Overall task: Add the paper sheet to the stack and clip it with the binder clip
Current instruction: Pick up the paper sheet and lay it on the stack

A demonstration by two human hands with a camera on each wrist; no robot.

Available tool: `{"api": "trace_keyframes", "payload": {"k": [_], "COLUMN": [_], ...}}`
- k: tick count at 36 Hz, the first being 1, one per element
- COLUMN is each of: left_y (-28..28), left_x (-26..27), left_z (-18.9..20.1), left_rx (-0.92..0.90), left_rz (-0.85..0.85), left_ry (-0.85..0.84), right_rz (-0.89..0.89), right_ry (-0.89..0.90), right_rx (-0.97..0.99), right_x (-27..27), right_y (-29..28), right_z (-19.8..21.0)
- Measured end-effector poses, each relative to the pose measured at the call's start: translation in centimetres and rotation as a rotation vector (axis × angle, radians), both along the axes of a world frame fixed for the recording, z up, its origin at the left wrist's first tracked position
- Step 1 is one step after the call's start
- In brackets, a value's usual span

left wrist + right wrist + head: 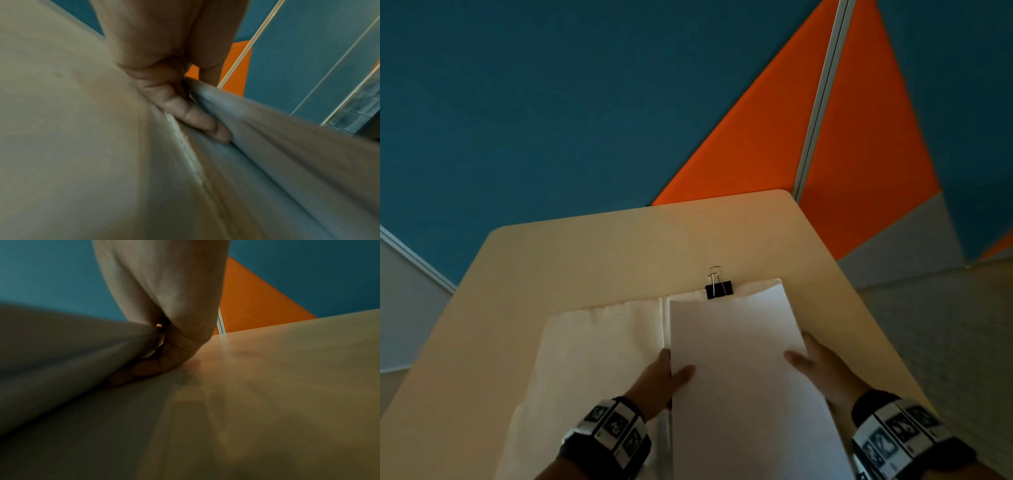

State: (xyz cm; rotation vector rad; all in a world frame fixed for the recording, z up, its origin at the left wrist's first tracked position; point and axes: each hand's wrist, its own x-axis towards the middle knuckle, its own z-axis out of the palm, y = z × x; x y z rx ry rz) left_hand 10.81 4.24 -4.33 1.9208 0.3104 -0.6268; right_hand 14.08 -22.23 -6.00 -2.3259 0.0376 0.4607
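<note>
I hold white paper [739, 370] by its two long sides, raised a little off the table. My left hand [674, 371] pinches the left edge with the thumb on top; in the left wrist view its fingers [185, 116] curl under the paper [287, 138]. On the right edge, my right hand [801, 356] grips the same way, its fingers [144, 368] tucked beneath the paper [61, 345]. A black binder clip [719, 289] with silver handles sits just past the paper's far edge. I cannot tell whether it is one sheet or a stack.
A wrinkled white cover [592, 359] lies on the pale wooden table [619, 246] under the paper and to its left. Beyond the table's far edge are blue and orange wall panels [756, 137]. Bare tabletop shows to the right [287, 369].
</note>
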Motion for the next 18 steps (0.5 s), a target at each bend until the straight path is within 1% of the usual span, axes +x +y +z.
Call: {"api": "trace_keyframes", "payload": {"k": [2, 3, 5, 7, 9, 11, 13, 15, 16, 18], "left_y": [-0.1, -0.2, -0.2, -0.5, -0.7, -0.9, -1.0, -1.0, -0.9, -0.8], "left_x": [0.2, 0.2, 0.1, -0.1, 0.0, 0.1, 0.2, 0.3, 0.4, 0.5], "left_z": [-0.3, -0.4, -0.4, -0.4, -0.5, -0.4, -0.1, 0.1, 0.1, 0.1], "left_rx": [-0.06, -0.081, -0.09, -0.011, 0.116, 0.196, 0.203, 0.198, 0.212, 0.259], "left_rz": [0.095, 0.116, 0.108, 0.031, -0.078, -0.144, -0.148, -0.116, -0.095, -0.062], "left_ry": [-0.005, -0.019, -0.044, -0.047, -0.025, -0.016, -0.015, -0.009, -0.009, -0.056], "right_rz": [-0.049, -0.066, -0.071, -0.048, -0.024, -0.009, 0.01, 0.014, -0.01, -0.118], "right_ry": [0.015, 0.026, 0.006, -0.061, -0.094, -0.129, -0.154, -0.146, -0.128, -0.04], "right_rx": [0.005, 0.002, -0.018, -0.047, -0.069, -0.118, -0.137, -0.103, -0.078, -0.026], "right_x": [0.3, 0.4, 0.4, 0.2, -0.1, -0.2, -0.3, -0.5, -0.6, -1.0], "right_y": [0.0, -0.1, -0.1, 0.0, 0.2, 0.2, 0.1, 0.1, 0.2, 0.6], "right_z": [-0.2, -0.3, -0.2, -0.1, -0.1, -0.2, -0.1, -0.1, -0.2, 0.0]}}
